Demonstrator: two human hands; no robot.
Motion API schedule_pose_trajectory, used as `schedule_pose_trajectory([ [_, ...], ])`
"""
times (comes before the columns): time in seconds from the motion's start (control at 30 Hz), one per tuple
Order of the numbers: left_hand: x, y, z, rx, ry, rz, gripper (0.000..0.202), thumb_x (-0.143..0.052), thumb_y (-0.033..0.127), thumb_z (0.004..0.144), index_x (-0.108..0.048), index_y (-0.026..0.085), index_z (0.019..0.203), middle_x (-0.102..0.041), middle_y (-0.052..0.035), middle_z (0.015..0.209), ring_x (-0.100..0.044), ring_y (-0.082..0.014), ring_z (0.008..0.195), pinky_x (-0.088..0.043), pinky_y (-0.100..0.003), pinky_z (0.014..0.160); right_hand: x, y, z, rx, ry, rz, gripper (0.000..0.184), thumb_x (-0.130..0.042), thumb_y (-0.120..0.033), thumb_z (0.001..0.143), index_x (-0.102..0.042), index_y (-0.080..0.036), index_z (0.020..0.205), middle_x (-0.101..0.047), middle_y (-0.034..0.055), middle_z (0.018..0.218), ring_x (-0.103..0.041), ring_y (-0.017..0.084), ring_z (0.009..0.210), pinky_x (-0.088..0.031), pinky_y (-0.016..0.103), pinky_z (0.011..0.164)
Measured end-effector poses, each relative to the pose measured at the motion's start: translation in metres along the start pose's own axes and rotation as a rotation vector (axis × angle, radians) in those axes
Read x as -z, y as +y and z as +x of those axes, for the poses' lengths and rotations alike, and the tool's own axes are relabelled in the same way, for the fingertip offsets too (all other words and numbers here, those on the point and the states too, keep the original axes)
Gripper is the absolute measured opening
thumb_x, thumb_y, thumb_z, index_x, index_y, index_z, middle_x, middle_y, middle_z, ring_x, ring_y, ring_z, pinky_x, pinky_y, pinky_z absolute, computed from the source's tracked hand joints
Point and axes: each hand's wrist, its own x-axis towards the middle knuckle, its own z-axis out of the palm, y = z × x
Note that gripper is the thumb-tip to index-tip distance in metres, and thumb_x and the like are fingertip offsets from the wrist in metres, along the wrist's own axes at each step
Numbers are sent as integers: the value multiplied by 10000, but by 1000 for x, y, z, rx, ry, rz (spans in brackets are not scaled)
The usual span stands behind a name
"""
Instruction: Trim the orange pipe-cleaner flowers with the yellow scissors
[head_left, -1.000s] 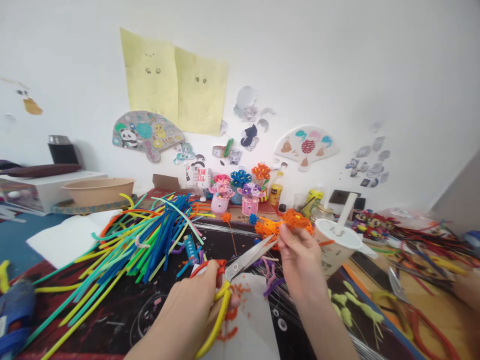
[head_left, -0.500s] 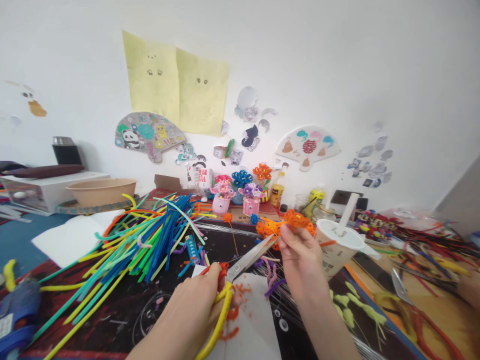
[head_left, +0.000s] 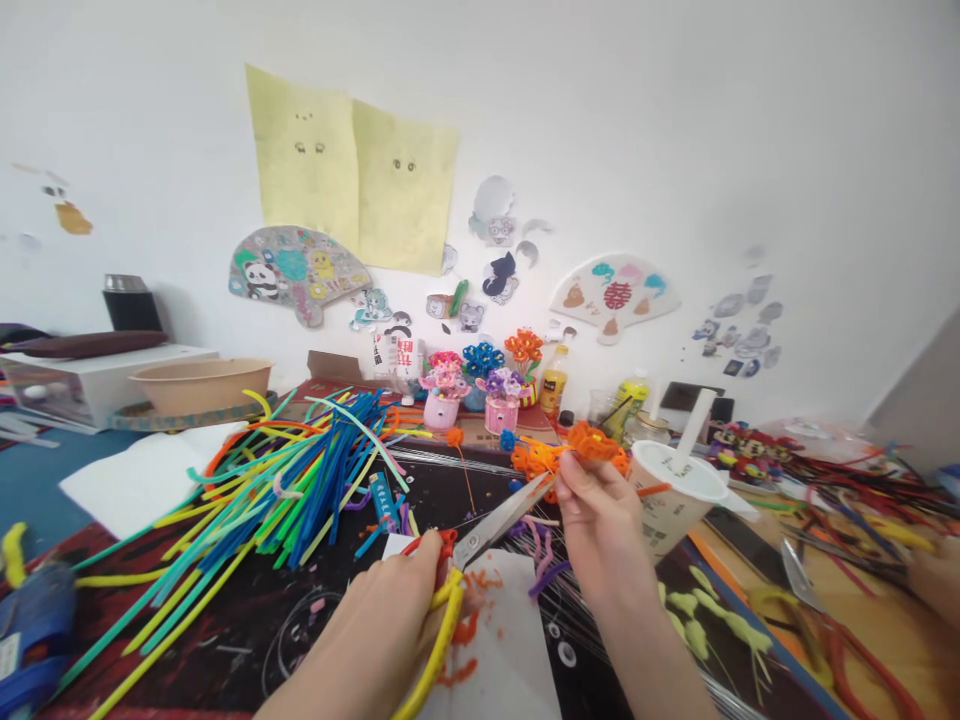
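Two hands are working above a dark mat (head_left: 225, 640). The left hand (head_left: 367, 625) is gripping yellow-handled scissors (head_left: 499, 520) firmly, its fingers curled around the loops and the steel blades angling up toward the right hand; whether the blades are slightly parted is too hard to tell. The right hand (head_left: 600, 520) is pinching a narrow hold on the wire stems of an orange flower (head_left: 596, 442), raising it just beyond the blade tips and near a lidded cup (head_left: 671, 495). Orange snippets (head_left: 466, 628) are lying on white paper (head_left: 495, 640) below the scissors, so some trimming appears done. Finished-looking purple and pink blooms are standing in pink pots (head_left: 501, 412) at the back. A large heap of straight pipe cleaners (head_left: 300, 480) is lying to the left, seemingly unused, which suggests that plenty of material remains. The orange flower itself looks well formed, though its loose stems are leaving its trimming apparently unfinished.
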Motion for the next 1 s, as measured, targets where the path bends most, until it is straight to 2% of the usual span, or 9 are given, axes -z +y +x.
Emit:
schedule_pose_trajectory([
  [0.23,4,5,-5,-15,-14,-55,160,-390,318,884,-453,204,978,-730,-82,801,-696,-255,762,-452,-296,631,0,0,0,4,8,-25,264,-902,-204,505,-702,-170,674,-595,-33,620,-458,54,507,-406,165,464],
  [0.47,1,2,-4,-41,36,-41,171,-367,327,884,-452,204,968,-723,-88,786,-684,-270,732,-451,-317,621,1,0,-1,20,-15,-66,234,-874,-220,552,-689,-183,690,-589,-32,627,-456,73,526,-377,203,475],
  [0.77,4,4,-2,-7,-2,18,253,-353,324,903,-474,168,1060,-718,-120,868,-688,-300,807,-479,-356,676,3,2,0,18,-22,-33,222,-875,-194,566,-707,-182,711,-601,-32,626,-463,62,532,-373,186,486],
  [1.0,6,5,-4,-5,-23,64,248,-338,341,917,-502,184,1017,-713,-123,870,-685,-324,826,-474,-371,673,3,2,0,43,-11,-78,243,-877,-224,545,-680,-178,680,-585,-32,628,-460,76,533,-387,213,485],
])
